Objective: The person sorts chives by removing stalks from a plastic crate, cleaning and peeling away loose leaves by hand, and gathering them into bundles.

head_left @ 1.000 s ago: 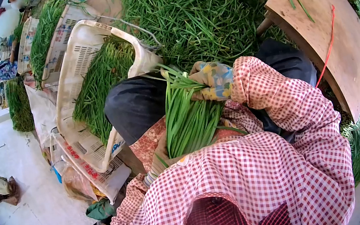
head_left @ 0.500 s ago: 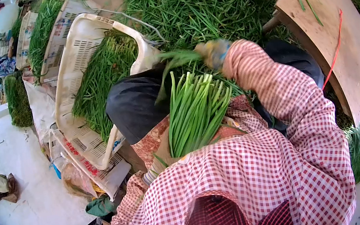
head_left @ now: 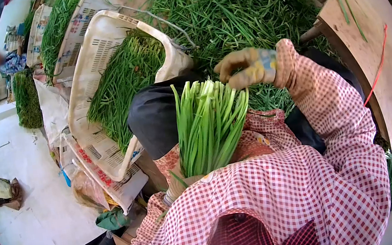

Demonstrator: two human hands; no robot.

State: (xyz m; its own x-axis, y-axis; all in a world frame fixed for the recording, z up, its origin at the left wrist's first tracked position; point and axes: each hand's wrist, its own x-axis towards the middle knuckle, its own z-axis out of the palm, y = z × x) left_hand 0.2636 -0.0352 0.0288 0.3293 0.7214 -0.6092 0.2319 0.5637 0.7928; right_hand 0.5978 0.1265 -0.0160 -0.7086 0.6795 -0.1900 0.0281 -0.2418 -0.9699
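A thick bunch of garlic chives (head_left: 212,125) stands in my lap, its pale cut ends pointing away from me. My left hand (head_left: 177,190), in a light glove, grips the lower, leafy end; most of its fingers are hidden behind the leaves and my checked clothing. Just beyond the pale ends is my right hand (head_left: 244,68), in a tan glove with blue and yellow at the cuff. Its fingers are bent but apart from the thumb, and I see nothing between them. A big heap of loose chives (head_left: 235,10) lies in front of me.
A white plastic crate (head_left: 81,106) with chives in it lies tilted at my left knee. To the right is a wooden board (head_left: 372,45) with loose stalks and a red string (head_left: 381,64). Further back left, another person (head_left: 10,63) is near more crates.
Loose green leaves that were in my blurred right hand are gone from it. That hand has come closer to the bunch's pale ends. The view has shifted slightly.
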